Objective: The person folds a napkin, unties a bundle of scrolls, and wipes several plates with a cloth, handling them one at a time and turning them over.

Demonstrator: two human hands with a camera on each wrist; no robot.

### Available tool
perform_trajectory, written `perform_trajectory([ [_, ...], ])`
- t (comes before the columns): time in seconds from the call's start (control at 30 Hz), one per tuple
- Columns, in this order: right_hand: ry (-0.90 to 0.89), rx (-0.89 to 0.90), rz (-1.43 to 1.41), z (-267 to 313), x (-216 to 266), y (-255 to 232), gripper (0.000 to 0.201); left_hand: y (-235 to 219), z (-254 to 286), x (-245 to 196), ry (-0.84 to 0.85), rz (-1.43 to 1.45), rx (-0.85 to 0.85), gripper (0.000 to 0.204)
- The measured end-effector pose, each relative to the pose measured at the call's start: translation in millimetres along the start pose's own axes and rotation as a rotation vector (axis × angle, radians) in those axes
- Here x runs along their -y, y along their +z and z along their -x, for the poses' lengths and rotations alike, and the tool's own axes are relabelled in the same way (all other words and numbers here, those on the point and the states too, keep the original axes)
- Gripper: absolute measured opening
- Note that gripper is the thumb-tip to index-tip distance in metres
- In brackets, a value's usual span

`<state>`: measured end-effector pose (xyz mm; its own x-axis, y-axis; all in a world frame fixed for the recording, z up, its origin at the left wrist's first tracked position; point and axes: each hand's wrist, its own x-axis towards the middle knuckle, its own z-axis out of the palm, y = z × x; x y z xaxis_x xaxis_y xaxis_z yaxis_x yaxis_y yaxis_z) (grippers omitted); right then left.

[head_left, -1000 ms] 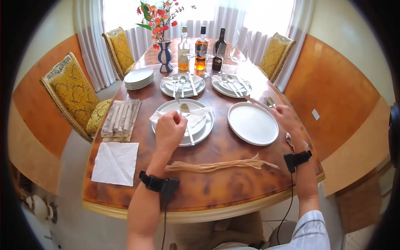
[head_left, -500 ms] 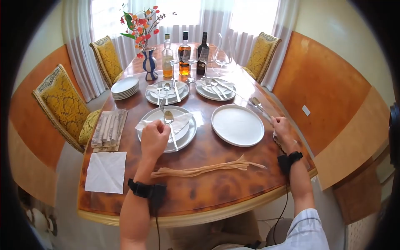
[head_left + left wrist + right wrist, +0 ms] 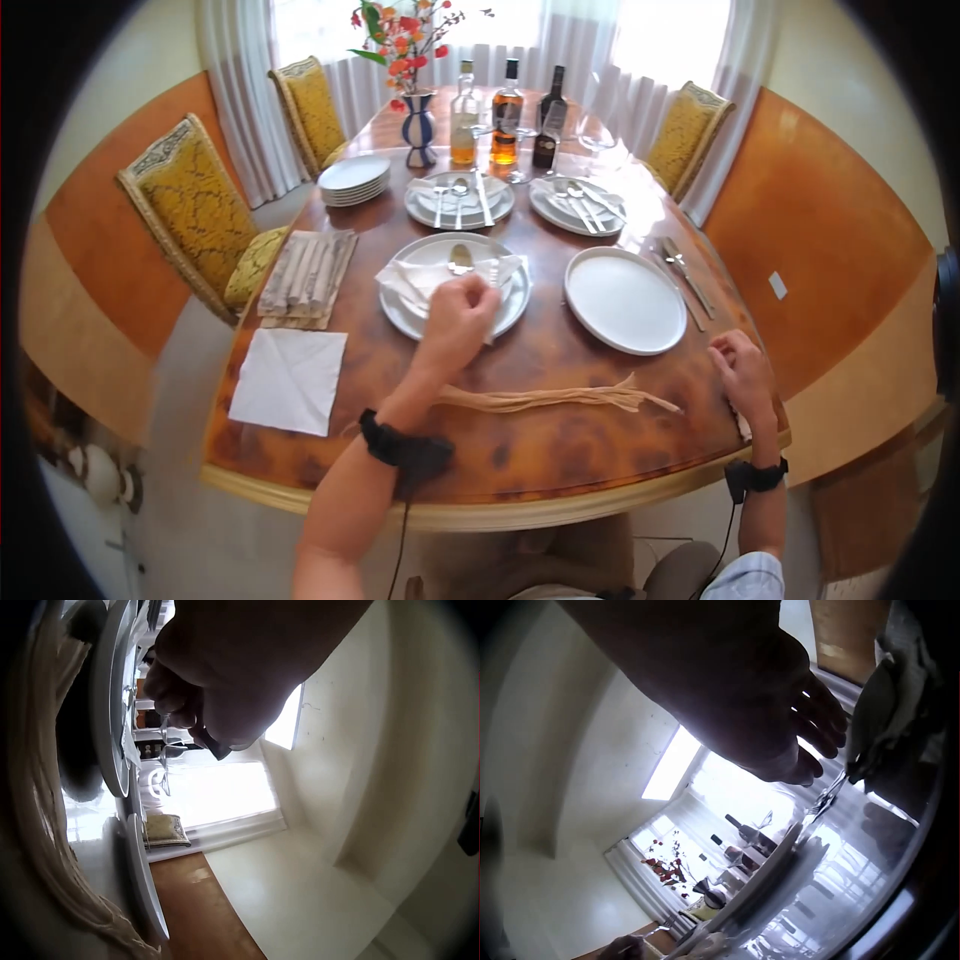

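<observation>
My left hand (image 3: 462, 318) is held over the near white plate (image 3: 390, 318), which bears a folded white napkin (image 3: 405, 285) and a spoon (image 3: 460, 260). It pinches a fork (image 3: 663, 928), whose tines show in the right wrist view. My right hand (image 3: 745, 368) hovers by the table's right edge with loosely bent fingers (image 3: 817, 735) and nothing between them. Just beyond it, several pieces of cutlery (image 3: 688, 280) lie side by side, right of a flat white plate (image 3: 625, 300). A crumpled cloth-like bundle (image 3: 911, 675) lies near this hand, mostly hidden by the wrist in the head view.
A raffia-like bundle (image 3: 560, 400) lies across the front. Left stand rolled napkins (image 3: 300, 275), a flat white napkin (image 3: 288, 382) and stacked plates (image 3: 355, 178). Farther back are two set plates (image 3: 460, 215), bottles (image 3: 506, 125), stemmed glasses (image 3: 597, 130) and a flower vase (image 3: 419, 130).
My right hand has let go of the cutlery, which now rests at the right, and has drawn back toward the near right edge. My left hand stays over the near plate with the fork.
</observation>
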<state>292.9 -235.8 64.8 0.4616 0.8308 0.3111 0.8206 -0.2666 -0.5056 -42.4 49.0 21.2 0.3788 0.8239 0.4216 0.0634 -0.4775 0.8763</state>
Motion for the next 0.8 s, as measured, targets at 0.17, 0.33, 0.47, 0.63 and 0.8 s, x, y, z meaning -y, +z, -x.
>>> perform_trajectory([
  [0.17, -0.019, 0.450, -0.705, -38.8, 124.5, 75.1, 0.032, 18.7, 28.2, -39.5, 0.018, 0.078, 0.204, 0.022],
  [0.33, -0.137, 0.606, -1.012, -85.4, 158.0, 153.2, 0.042, 21.1, 34.1, -41.9, 0.173, -0.074, 0.316, 0.027],
  [0.47, 0.022, 0.459, -0.973, -111.5, 180.0, 167.0, 0.040, -18.6, 1.4, -23.9, 0.151, -0.252, 0.048, 0.037],
  [0.63, -0.320, 0.335, -0.329, -143.7, 190.9, 220.3, 0.035, -74.9, -22.6, 1.5, 0.005, -0.568, -0.182, 0.029],
  [0.8, -0.322, 0.357, 0.118, -138.0, 239.9, 217.0, 0.035, -80.7, -22.9, 39.0, -0.049, -0.697, 0.081, 0.026],
])
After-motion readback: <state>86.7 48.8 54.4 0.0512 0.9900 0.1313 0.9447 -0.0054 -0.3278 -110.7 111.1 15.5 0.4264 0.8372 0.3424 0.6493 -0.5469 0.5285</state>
